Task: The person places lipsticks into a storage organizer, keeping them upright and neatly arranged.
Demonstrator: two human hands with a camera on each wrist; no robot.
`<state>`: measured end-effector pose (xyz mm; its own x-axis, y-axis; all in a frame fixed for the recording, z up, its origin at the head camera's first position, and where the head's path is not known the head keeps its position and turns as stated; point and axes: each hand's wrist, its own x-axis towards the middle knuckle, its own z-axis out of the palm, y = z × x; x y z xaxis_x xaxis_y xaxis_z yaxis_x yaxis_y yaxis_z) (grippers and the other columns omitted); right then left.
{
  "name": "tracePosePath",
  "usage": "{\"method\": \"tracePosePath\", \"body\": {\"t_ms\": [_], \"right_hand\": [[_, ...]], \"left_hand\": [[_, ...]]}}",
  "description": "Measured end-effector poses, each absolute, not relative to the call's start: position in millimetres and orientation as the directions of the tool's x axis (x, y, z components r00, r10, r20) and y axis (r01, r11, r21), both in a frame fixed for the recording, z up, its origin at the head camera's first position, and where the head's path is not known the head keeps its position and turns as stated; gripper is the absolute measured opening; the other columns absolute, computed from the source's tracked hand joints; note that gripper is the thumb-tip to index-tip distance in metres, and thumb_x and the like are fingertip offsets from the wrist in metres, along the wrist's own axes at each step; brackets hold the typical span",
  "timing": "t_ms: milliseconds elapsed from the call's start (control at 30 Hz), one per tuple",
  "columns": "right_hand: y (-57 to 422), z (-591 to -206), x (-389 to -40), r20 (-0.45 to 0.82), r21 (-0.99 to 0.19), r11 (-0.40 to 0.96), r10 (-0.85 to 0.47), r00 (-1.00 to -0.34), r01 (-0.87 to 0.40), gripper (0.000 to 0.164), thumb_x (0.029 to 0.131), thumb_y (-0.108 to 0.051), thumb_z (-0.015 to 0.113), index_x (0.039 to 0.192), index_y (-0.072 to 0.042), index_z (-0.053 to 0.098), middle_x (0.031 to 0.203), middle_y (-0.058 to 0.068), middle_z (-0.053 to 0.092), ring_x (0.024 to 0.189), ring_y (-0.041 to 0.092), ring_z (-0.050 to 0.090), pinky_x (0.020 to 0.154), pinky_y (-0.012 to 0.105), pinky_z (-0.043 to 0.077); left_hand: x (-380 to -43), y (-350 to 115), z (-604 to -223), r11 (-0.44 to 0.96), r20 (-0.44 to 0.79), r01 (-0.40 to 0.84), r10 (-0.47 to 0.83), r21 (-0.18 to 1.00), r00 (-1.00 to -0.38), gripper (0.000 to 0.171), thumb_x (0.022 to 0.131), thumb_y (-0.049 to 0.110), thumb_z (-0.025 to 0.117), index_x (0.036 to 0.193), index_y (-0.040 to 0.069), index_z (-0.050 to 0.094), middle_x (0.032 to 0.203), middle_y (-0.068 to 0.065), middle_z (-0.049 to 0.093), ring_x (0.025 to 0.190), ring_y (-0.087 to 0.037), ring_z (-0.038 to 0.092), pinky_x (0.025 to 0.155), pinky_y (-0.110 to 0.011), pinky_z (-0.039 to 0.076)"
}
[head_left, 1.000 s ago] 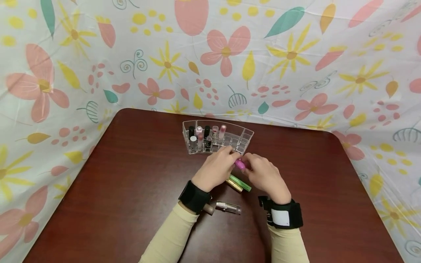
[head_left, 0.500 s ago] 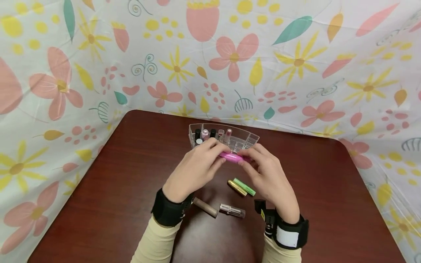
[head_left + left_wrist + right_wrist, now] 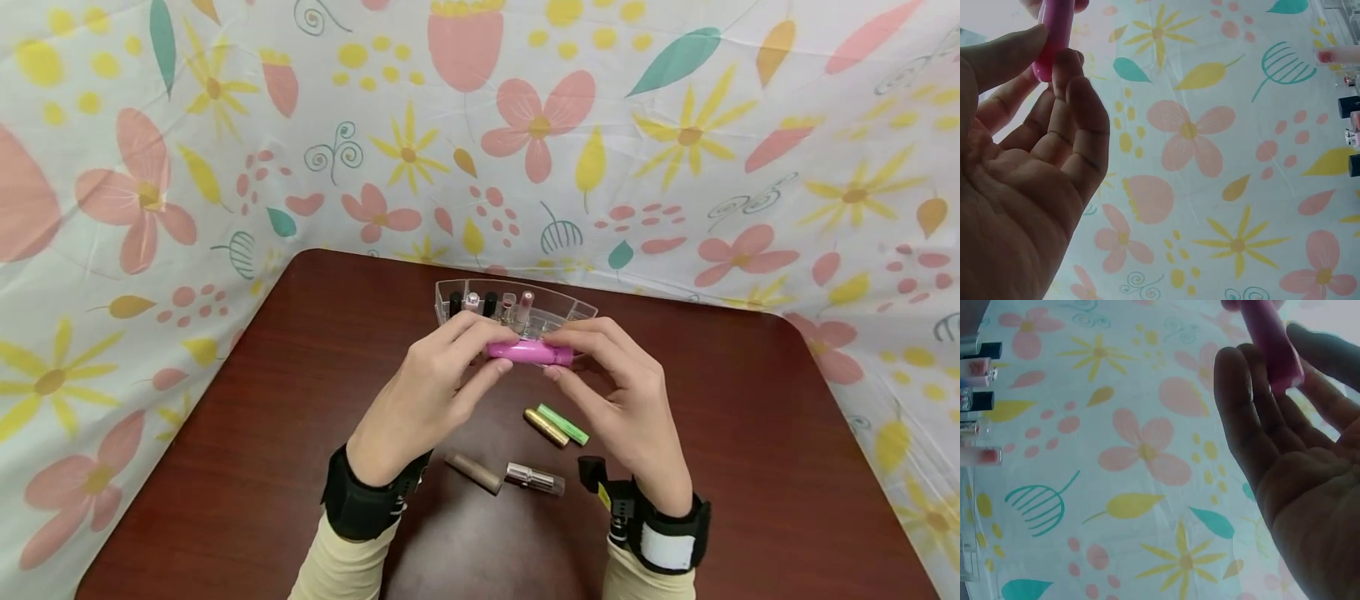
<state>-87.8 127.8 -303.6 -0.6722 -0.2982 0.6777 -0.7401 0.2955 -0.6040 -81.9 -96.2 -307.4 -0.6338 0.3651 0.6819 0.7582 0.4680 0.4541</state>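
A glossy pink cosmetic tube [image 3: 523,352] lies level between both hands, raised in front of the clear organizer [image 3: 558,298]. My left hand [image 3: 426,385] pinches its rounded left end between thumb and fingers, seen closely as a pink tube [image 3: 1055,37] in the left wrist view. At the other end, the thumb and fingers of my right hand [image 3: 633,396] pinch the narrower part. The right wrist view shows that flat end of the tube [image 3: 1275,350]. My hands and the tube hide the organizer's front row.
Several lipsticks and polish bottles, among them a pink lip gloss [image 3: 525,307], stand in the organizer's left half. Nearer lie a gold tube [image 3: 546,427], a green tube [image 3: 564,424], a taupe tube [image 3: 474,472] and a silver lipstick [image 3: 534,479] on the brown table [image 3: 247,433].
Both hands have drawn back from the organizer and raised the pink tube, turning it level. The left hand moved left, uncovering the taupe tube. The view has shifted slightly.
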Motion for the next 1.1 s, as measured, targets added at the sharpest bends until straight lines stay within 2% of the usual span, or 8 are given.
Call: {"method": "tracePosePath", "body": {"t_ms": [67, 300, 467, 700, 867, 967, 1100], "right_hand": [[130.0, -302.4, -87.6, 0.684, -0.608, 0.278, -0.294, -0.668, -0.744, 0.045, 0.073, 0.019, 0.079, 0.112, -0.004, 0.074, 0.105, 0.007, 0.069, 0.094, 0.009, 0.064, 0.081, 0.016, 0.056], [133.7, -302.6, -88.9, 0.712, -0.595, 0.261, -0.266, -0.649, -0.760, 0.044, 0.072, 0.020, 0.078, 0.110, -0.002, 0.074, 0.102, 0.010, 0.069, 0.092, 0.010, 0.064, 0.083, 0.016, 0.055], [133.5, -303.6, -87.7, 0.697, -0.616, 0.242, -0.276, -0.662, -0.750, 0.043, 0.074, 0.021, 0.077, 0.111, -0.001, 0.073, 0.100, 0.010, 0.069, 0.091, 0.010, 0.064, 0.083, 0.017, 0.056], [131.9, -304.0, -86.2, 0.669, -0.643, 0.244, -0.282, -0.688, -0.726, 0.046, 0.074, 0.019, 0.079, 0.114, -0.003, 0.073, 0.105, 0.010, 0.069, 0.093, 0.010, 0.065, 0.080, 0.017, 0.057], [130.3, -306.6, -88.8, 0.690, -0.614, 0.271, -0.272, -0.670, -0.742, 0.040, 0.075, 0.017, 0.079, 0.109, -0.004, 0.074, 0.101, 0.008, 0.069, 0.092, 0.009, 0.064, 0.079, 0.015, 0.055], [129.8, -308.2, -90.7, 0.692, -0.609, 0.282, -0.269, -0.670, -0.741, 0.039, 0.076, 0.016, 0.079, 0.108, -0.005, 0.074, 0.099, 0.007, 0.070, 0.090, 0.009, 0.063, 0.078, 0.014, 0.054], [129.7, -311.7, -93.2, 0.666, -0.619, 0.304, -0.286, -0.689, -0.724, 0.036, 0.079, 0.012, 0.079, 0.108, -0.008, 0.075, 0.096, 0.003, 0.070, 0.087, 0.008, 0.062, 0.078, 0.015, 0.053]], "left_hand": [[-81.3, -95.6, -306.2, 0.471, 0.689, 0.763, 0.367, 0.442, -0.625, 0.020, 0.097, 0.017, 0.069, 0.116, 0.010, 0.068, 0.110, -0.001, 0.065, 0.090, -0.010, 0.059, 0.075, -0.023, 0.051], [-81.8, -92.2, -303.9, 0.474, 0.725, 0.799, 0.391, 0.370, -0.567, 0.029, 0.093, 0.013, 0.075, 0.121, 0.009, 0.068, 0.119, -0.006, 0.064, 0.110, -0.015, 0.062, 0.094, -0.025, 0.053], [-82.3, -93.0, -305.0, 0.476, 0.734, 0.802, 0.386, 0.361, -0.559, 0.022, 0.096, 0.014, 0.072, 0.116, 0.008, 0.069, 0.112, -0.004, 0.067, 0.100, -0.012, 0.064, 0.087, -0.023, 0.054], [-81.8, -96.5, -305.8, 0.480, 0.705, 0.782, 0.387, 0.396, -0.595, 0.021, 0.098, 0.021, 0.068, 0.117, 0.010, 0.070, 0.103, 0.000, 0.068, 0.085, -0.007, 0.058, 0.073, -0.020, 0.049], [-84.8, -96.2, -307.2, 0.474, 0.714, 0.795, 0.396, 0.379, -0.577, 0.029, 0.095, 0.019, 0.073, 0.122, 0.009, 0.068, 0.115, -0.004, 0.066, 0.100, -0.011, 0.063, 0.087, -0.021, 0.053], [-87.0, -95.3, -308.5, 0.484, 0.719, 0.797, 0.400, 0.361, -0.568, 0.028, 0.094, 0.019, 0.074, 0.120, 0.009, 0.069, 0.119, -0.005, 0.065, 0.110, -0.014, 0.064, 0.095, -0.024, 0.053], [-89.6, -95.9, -312.5, 0.515, 0.700, 0.775, 0.398, 0.365, -0.593, 0.023, 0.096, 0.018, 0.072, 0.117, 0.010, 0.070, 0.113, -0.002, 0.066, 0.103, -0.011, 0.063, 0.090, -0.024, 0.053]]}}
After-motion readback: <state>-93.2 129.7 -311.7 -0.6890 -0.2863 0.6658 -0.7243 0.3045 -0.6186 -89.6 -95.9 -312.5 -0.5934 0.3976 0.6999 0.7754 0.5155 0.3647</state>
